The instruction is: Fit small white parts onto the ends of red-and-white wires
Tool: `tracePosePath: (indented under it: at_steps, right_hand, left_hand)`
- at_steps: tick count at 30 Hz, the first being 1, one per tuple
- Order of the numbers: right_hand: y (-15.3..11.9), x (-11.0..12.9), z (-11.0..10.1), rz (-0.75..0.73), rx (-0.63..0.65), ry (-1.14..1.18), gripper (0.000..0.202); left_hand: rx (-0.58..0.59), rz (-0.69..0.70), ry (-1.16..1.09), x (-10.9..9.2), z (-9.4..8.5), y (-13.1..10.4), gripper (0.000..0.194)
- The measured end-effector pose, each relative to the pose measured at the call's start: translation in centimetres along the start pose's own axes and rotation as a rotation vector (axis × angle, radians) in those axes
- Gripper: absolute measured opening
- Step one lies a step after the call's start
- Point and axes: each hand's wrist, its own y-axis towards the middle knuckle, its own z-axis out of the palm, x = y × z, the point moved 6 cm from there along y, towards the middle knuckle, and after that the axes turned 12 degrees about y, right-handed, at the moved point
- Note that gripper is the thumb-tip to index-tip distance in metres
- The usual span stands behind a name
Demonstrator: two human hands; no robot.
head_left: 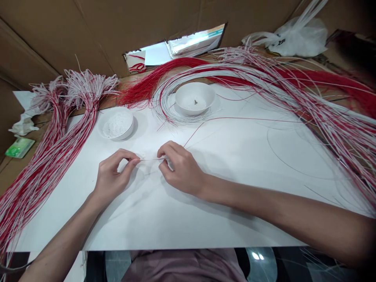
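Note:
My left hand [116,172] pinches one end of a thin red strand [151,159] between thumb and forefinger. A short stretch of it runs level across to my right hand [180,166], whose thumb and bent fingers are closed around it. Beyond the right hand the red strand rises and trails off to the right over the white board [141,223]. Just behind my left hand stands a white bowl [117,124] with white bits in it. A second white bowl [194,98], holding a small dark speck, sits farther back on coiled white strands.
Bundles of red-and-white strands [73,129] with frizzy tops lie along the left. Loose red strands [164,76] and a long red-and-white bundle [311,102] sweep across the back and right. Behind are a cardboard wall [100,31] with a cut-out and a white plastic bag [302,37].

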Motion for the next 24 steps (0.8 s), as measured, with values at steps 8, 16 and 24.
tracePosePath:
  at_steps: [8,16,24]
  right_hand:
    - [-0.4,0.4,1.2,-0.101,0.178,0.102,0.014]
    - [-0.2,-0.1,0.9,-0.019,0.144,0.067,0.014]
    - [-0.2,0.0,0.8,-0.036,0.12,0.071,0.01]
  left_hand:
    - [0.057,0.086,0.099,-0.6,1.0,0.2,0.007]
    - [0.083,0.045,0.213,2.1,1.3,1.5,0.017]
    - [0.104,0.127,0.236,1.7,1.8,1.6,0.017]
